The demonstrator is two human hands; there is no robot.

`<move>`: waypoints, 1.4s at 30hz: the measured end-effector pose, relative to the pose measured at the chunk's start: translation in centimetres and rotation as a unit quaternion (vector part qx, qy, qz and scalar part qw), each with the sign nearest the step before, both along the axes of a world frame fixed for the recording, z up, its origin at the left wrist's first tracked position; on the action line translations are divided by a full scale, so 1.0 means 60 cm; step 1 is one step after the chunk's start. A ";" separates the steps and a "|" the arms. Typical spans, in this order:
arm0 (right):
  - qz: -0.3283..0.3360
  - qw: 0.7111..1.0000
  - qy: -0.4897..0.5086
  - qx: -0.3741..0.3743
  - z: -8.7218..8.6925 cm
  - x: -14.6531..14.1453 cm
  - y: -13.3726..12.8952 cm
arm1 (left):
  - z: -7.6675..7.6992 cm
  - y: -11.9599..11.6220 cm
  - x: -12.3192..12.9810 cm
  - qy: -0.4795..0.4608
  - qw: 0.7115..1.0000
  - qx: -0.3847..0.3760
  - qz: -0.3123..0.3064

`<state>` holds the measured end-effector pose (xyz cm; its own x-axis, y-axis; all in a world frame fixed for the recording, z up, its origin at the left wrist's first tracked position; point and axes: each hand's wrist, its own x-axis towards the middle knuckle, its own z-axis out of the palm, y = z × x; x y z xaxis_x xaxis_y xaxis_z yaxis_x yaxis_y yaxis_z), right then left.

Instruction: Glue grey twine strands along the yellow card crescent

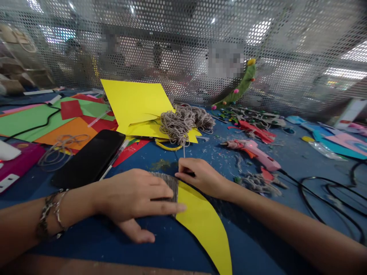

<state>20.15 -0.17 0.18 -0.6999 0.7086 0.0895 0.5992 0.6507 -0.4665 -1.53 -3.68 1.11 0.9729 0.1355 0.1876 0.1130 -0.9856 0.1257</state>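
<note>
A curved yellow paper shape (205,223) lies on the blue table, its upper left part covered with rows of grey yarn (169,181). My left hand (140,198) rests flat over the yarn-covered part, fingers apart and the index fingertip on the yellow paper. At the shape's top edge, my right hand (199,175) pinches the grey yarn strand, which runs up to a tangled yarn heap (179,124). Part of the wrapped area is hidden beneath my left hand.
Left are a black phone (90,158), a pen (113,160), coloured paper (31,120) and a magenta power strip (21,166). Yellow card (140,101) stands behind. Right are a pink glue gun (255,151), its black cable (312,185) and yarn scraps (258,181). A perforated metal screen (177,46) rises behind.
</note>
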 end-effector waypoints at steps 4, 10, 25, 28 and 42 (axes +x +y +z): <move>-0.002 1.000 0.002 -0.008 0.000 0.000 0.001 | -0.002 0.004 0.004 0.029 0.997 -0.040 0.054; -0.003 1.000 0.013 0.005 0.002 0.002 0.009 | -0.005 0.006 0.003 0.010 0.997 -0.069 0.032; -0.207 0.944 0.250 -0.055 0.009 0.005 0.064 | 0.026 0.008 0.005 -0.142 0.944 -0.237 0.182; -0.227 0.921 0.276 -0.153 0.015 0.005 0.067 | 0.043 0.038 0.026 -0.113 0.955 -0.071 0.265; -0.193 0.927 0.283 -0.150 0.039 -0.020 0.019 | 0.067 0.260 0.118 0.051 0.937 0.207 0.277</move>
